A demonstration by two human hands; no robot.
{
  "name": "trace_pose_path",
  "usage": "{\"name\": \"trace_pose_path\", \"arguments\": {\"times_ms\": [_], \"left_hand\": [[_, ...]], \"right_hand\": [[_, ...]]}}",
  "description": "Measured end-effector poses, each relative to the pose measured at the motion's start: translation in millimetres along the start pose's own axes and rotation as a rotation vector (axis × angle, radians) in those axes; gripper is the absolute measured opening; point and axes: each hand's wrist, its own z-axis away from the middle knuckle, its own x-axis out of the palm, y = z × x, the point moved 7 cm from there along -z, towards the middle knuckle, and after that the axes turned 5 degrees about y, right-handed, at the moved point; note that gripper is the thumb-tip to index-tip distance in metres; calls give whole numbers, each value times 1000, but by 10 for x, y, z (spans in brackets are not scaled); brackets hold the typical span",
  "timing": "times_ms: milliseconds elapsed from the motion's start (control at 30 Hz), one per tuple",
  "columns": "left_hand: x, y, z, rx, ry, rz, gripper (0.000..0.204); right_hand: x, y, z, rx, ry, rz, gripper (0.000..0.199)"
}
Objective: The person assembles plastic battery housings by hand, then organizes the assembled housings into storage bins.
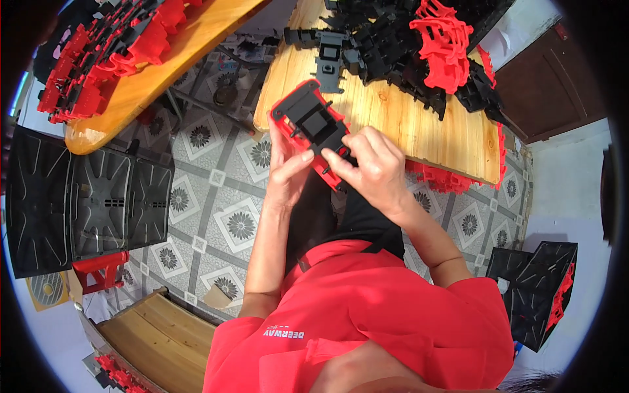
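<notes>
A red plastic frame with a black plastic insert (pixel 313 124) is held tilted above my lap, by the near edge of the wooden table. My left hand (pixel 286 171) is closed on its left side, with the thumb over the lower edge. My right hand (pixel 375 165) grips the lower right end, its thumb on the black insert and its fingers bent at the side. What lies under the right fingers is hidden. A separate dark grey plastic part (pixel 329 62) lies on the table just beyond the held assembly.
Black plastic parts (pixel 386 49) and red lattice-like pieces (pixel 440 42) are heaped on the wooden table (pixel 380 105). Rows of red-and-black assemblies (pixel 111 62) cover another table at left. Black crates (pixel 105 196), a red stool (pixel 101 270) and a wooden bench (pixel 157 334) stand lower left.
</notes>
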Motion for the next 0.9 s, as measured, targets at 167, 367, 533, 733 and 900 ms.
{"name": "trace_pose_path", "arguments": {"times_ms": [167,367,533,733,900], "left_hand": [[3,-13,18,167,204,-106,100],[111,155,-17,188,362,-86,58],[227,198,-143,362,347,-197,59],[275,165,-144,217,207,-107,80],[319,179,-42,261,280,-245,65]], "right_hand": [[21,60,47,42,-104,-105,31],[114,669,218,589,-153,-654,65],[360,420,275,856,-225,-1195,67],[157,473,76,771,-59,-1064,51],[203,361,219,691,-72,-863,56]]}}
